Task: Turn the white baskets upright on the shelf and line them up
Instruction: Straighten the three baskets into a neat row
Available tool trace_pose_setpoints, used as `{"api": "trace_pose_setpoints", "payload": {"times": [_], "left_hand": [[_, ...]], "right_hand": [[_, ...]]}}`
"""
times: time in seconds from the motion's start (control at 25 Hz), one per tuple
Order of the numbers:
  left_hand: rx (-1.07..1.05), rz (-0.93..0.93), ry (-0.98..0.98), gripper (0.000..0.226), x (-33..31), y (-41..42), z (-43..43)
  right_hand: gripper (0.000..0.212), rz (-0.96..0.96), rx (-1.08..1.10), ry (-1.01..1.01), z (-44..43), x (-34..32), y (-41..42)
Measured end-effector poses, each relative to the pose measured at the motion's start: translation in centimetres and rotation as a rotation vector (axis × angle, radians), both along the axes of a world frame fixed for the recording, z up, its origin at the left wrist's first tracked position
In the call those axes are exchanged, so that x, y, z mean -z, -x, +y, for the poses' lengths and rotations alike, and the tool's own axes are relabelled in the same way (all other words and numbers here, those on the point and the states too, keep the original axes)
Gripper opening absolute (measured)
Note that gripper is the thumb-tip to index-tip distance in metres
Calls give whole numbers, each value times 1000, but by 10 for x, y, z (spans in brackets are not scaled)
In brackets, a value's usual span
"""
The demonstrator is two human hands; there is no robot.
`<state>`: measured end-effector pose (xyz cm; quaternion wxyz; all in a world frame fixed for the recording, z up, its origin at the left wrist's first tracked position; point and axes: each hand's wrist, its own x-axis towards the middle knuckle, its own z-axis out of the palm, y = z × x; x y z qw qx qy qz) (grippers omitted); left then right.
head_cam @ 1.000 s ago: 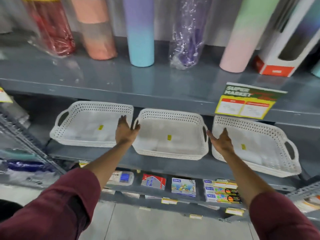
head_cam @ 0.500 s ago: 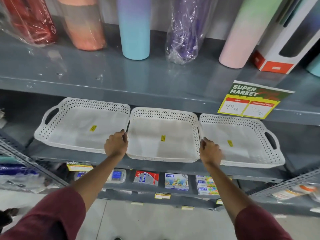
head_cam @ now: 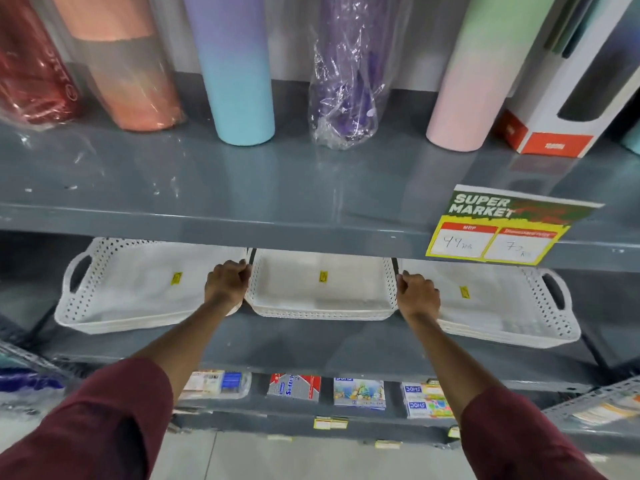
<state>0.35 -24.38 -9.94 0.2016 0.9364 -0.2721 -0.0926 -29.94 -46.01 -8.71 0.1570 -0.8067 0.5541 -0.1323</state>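
Note:
Three white perforated baskets stand open side up in a row on the grey middle shelf (head_cam: 311, 341). The left basket (head_cam: 131, 299) and the right basket (head_cam: 502, 306) flank the middle basket (head_cam: 322, 296), each with a small yellow sticker inside. My left hand (head_cam: 227, 284) is closed over the middle basket's left handle. On the opposite handle my right hand (head_cam: 417, 294) is closed the same way. The back rims of the baskets are hidden under the shelf above.
The upper shelf (head_cam: 277, 188) carries tall tumblers, some in plastic wrap, and a white and orange box (head_cam: 554, 133). A supermarket price tag (head_cam: 498, 226) hangs from its front edge. Small stationery packs (head_cam: 360, 393) lie on the lower shelf.
My hands went from open beside the middle basket to closed on its two handles. The baskets now sit farther back under the upper shelf, closer together in a line.

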Motion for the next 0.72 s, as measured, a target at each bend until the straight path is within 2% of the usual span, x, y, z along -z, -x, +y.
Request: {"api": "trace_pose_setpoints", "payload": {"times": [0.12,0.32,0.44,0.64,0.72], "left_hand": [[-14,3,9,45,0,6,0],[3,-64,51,46,-3,27,19],[17,-44,42,45,-4,27,23],[44,-10,-104,49,-25,39,29],[97,-94,-55,49,-48,52,36]], "right_hand": [[39,-34,-4,-44,-2,0,1],[35,-93,9,50,19,0,13],[34,-125,37,18,27,-4,17],[45,35,-18,-159,32,-26,24],[54,32,-62,-91,50,-43,25]]}}
